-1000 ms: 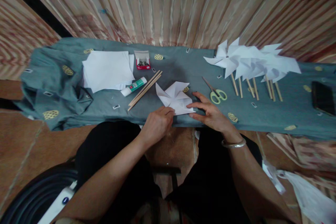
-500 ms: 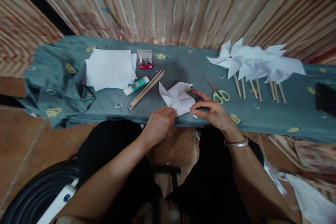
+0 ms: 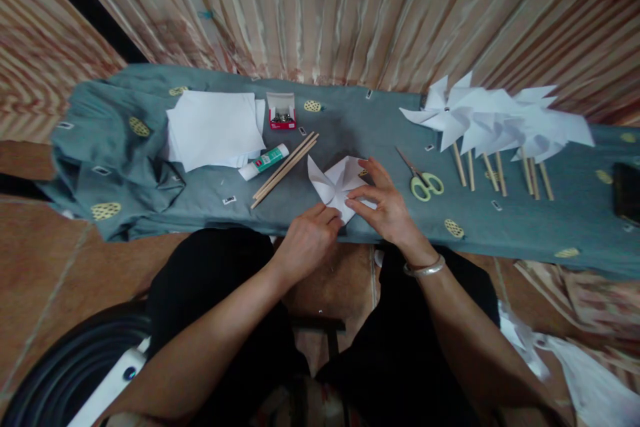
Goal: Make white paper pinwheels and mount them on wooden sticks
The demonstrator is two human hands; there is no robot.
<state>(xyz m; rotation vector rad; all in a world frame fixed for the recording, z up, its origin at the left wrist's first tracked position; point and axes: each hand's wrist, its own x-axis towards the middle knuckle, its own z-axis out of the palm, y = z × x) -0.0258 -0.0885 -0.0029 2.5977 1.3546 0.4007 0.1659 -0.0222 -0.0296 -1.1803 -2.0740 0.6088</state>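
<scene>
A white paper pinwheel (image 3: 336, 181) with folded blades lies near the front edge of the cloth-covered table. My left hand (image 3: 311, 235) is closed on its near left edge, fingers pressed together. From the right, my right hand (image 3: 383, 205) reaches over the paper; its thumb and a finger pinch a folded corner close to the centre, and the other fingers spread above the right blade. Part of the pinwheel is hidden under my fingers. Thin wooden sticks (image 3: 285, 170) lie just to its left, and green-handled scissors (image 3: 424, 181) to its right.
A stack of white paper (image 3: 215, 127), a glue stick (image 3: 264, 161) and a small red box of metal pins (image 3: 281, 112) are on the left. Several finished pinwheels on sticks (image 3: 480, 117) overlap at the right. A dark object (image 3: 627, 192) sits at the far right.
My right hand has moved left and inward, bringing a corner of the paper from the right edge toward the centre. My left hand stays on the near edge.
</scene>
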